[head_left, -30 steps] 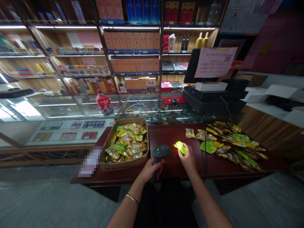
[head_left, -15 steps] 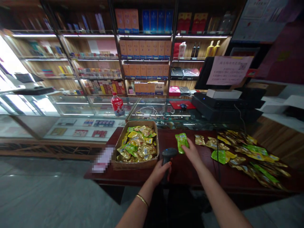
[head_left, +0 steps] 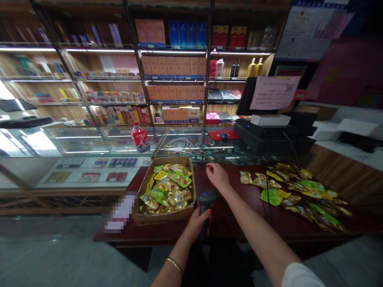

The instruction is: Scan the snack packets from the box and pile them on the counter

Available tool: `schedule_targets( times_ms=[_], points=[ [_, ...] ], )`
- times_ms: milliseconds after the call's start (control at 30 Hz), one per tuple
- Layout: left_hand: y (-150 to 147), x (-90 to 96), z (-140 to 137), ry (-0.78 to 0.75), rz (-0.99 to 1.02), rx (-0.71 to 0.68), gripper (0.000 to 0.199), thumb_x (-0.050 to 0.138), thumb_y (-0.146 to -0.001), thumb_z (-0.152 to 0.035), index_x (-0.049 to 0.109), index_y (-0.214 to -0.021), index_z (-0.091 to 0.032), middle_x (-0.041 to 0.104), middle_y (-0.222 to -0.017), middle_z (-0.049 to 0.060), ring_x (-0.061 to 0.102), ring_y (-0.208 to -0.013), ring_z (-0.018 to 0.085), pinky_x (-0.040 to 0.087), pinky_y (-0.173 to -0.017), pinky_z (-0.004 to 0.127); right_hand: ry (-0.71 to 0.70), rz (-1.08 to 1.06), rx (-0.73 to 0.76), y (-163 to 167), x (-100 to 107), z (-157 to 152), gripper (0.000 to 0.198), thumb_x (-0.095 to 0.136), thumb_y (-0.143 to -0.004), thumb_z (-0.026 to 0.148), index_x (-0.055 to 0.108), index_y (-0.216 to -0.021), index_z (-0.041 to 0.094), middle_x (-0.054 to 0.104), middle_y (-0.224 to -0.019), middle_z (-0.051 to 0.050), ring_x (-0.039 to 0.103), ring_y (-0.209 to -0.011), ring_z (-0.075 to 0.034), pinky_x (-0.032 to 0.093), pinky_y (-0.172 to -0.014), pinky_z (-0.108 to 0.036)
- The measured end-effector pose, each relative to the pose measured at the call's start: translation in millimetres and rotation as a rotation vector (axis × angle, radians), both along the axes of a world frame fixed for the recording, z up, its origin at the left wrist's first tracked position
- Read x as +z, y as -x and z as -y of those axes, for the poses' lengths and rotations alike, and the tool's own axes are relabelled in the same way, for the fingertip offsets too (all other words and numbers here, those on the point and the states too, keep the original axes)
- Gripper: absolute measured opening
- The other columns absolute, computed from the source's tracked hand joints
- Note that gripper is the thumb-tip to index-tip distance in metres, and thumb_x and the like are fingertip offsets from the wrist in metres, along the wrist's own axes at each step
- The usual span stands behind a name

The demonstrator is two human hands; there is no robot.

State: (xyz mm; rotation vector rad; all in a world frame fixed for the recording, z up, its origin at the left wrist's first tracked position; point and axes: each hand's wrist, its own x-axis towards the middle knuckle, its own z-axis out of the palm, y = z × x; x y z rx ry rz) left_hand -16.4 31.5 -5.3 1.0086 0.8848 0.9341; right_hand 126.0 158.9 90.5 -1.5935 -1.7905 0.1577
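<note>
left hand (head_left: pixel 196 224): fingers wrapped round upright scanner (head_left: pixel 207 197), near box's (head_left: pixel 164 217) right side | right hand (head_left: pixel 218 176): loosely curled, unclenched, above counter (head_left: pixel 250 194) | box: on counter, left of hands, full of green and gold packets (head_left: pixel 181 179) | loose packets (head_left: pixel 311 185): spread across counter's right side

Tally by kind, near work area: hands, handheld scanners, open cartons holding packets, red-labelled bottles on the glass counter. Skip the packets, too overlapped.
Hands: 2 (left hand, right hand)
Scanner: 1
Open carton: 1
Red-labelled bottle: 1
Total: 5
</note>
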Motion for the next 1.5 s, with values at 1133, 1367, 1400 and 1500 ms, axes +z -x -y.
schedule_targets(
  times_ms=[1133, 1367, 1400, 1500],
  points=[
    [4, 15.1, 9, -0.078, 0.043, -0.084, 0.048, 0.068, -0.082, -0.058, 0.057, -0.102, -0.016, 0.057, -0.060, -0.005, 0.050, -0.036, 0.010, 0.037, -0.034, 0.018, -0.146, -0.235, -0.247, -86, -135, 84, 0.028, 0.066, -0.096, 0.040, 0.065, -0.114, 0.018, 0.067, -0.114, -0.006, 0.067, -0.098, -0.021, 0.057, -0.086, -0.041],
    [4, 11.2, 7, -0.086, 0.048, -0.095, 0.047, 0.067, -0.082, -0.060, 0.056, -0.098, -0.017, 0.057, -0.058, -0.005, 0.048, -0.036, 0.010, 0.037, -0.034, 0.018, -0.098, -0.239, -0.250, -87, -136, 83, 0.027, 0.066, -0.097, 0.038, 0.065, -0.115, 0.018, 0.069, -0.111, -0.005, 0.068, -0.095, -0.020, 0.059, -0.083, -0.040],
    [4, 10.9, 7, -0.090, 0.053, -0.100, 0.048, 0.067, -0.082, -0.060, 0.056, -0.098, -0.017, 0.057, -0.058, -0.005, 0.048, -0.036, 0.010, 0.037, -0.034, 0.018, -0.094, -0.241, -0.245, -87, -136, 83, 0.028, 0.066, -0.097, 0.038, 0.065, -0.116, 0.018, 0.069, -0.111, -0.005, 0.068, -0.094, -0.020, 0.059, -0.082, -0.040],
    [5, 10.3, 7, -0.103, 0.068, -0.121, 0.047, 0.067, -0.082, -0.060, 0.056, -0.098, -0.017, 0.057, -0.058, -0.005, 0.049, -0.036, 0.010, 0.035, -0.034, 0.018, -0.084, -0.250, -0.237, -87, -136, 84, 0.029, 0.066, -0.097, 0.037, 0.064, -0.117, 0.017, 0.069, -0.110, -0.005, 0.068, -0.093, -0.020, 0.059, -0.081, -0.039]
  ],
)
